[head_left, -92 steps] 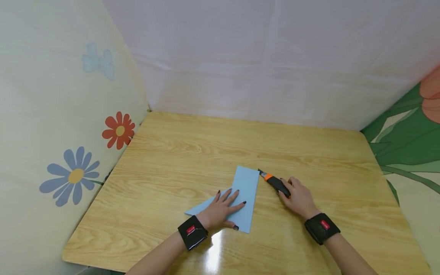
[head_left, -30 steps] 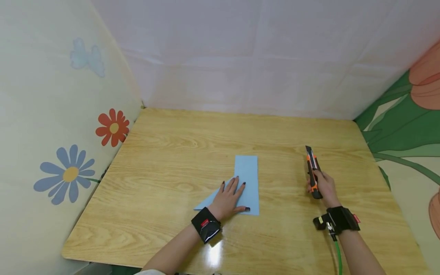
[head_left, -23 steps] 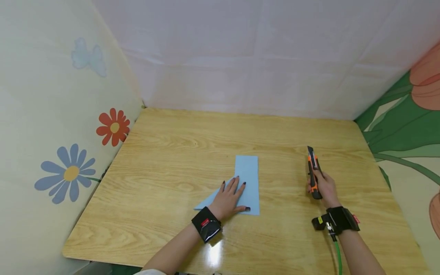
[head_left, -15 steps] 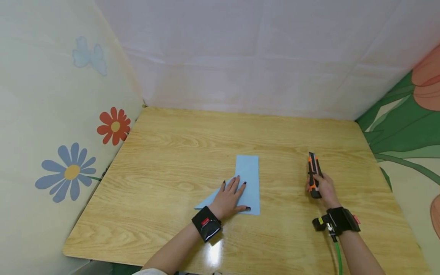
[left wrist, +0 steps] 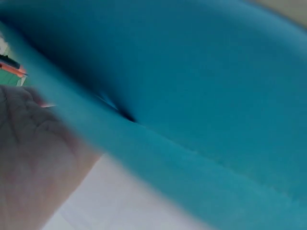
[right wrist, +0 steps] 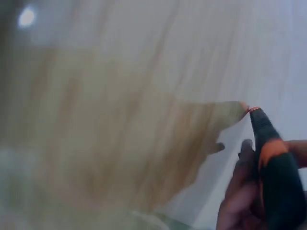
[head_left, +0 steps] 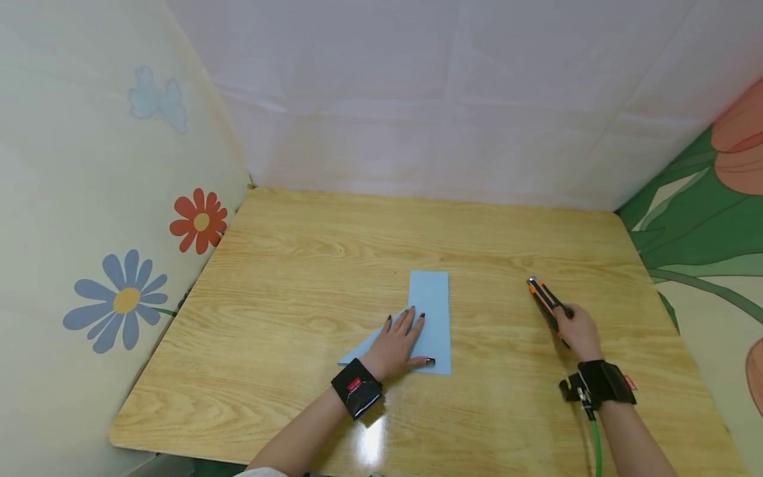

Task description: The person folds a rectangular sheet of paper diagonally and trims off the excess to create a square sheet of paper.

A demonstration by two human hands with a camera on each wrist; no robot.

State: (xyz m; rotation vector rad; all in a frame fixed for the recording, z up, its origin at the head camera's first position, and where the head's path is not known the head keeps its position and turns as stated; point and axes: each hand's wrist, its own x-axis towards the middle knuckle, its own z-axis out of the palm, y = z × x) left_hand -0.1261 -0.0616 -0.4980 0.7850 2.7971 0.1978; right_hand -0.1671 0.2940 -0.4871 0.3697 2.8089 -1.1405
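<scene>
In the head view my left hand (head_left: 392, 346) lies on a folded sheet of light blue paper (head_left: 432, 291), fingers spread and straight. The sheet has a tall strip on its right and a pointed flap to the left. Blue paper (left wrist: 201, 86) fills most of the left wrist view, with a fold line across it. To the right of the sheet, my right hand (head_left: 580, 333) grips a black and orange utility knife (head_left: 544, 298), its front end pointing away and leftward. No long blade sticks out. The knife (right wrist: 283, 191) and curled fingers (right wrist: 239, 196) appear in the right wrist view.
The wood-grain table (head_left: 310, 265) reaches back to a white cloth backdrop (head_left: 417, 99). A flower-printed panel (head_left: 36, 199) borders the left side, and a leafy green one (head_left: 709, 232) the right. A green cable (head_left: 597, 447) runs from the right wrist camera.
My right hand moved the knife from the paper's upper right corner out to the right. Its protruding blade went in, and the knife has since tipped leftward. My left hand stays on the paper.
</scene>
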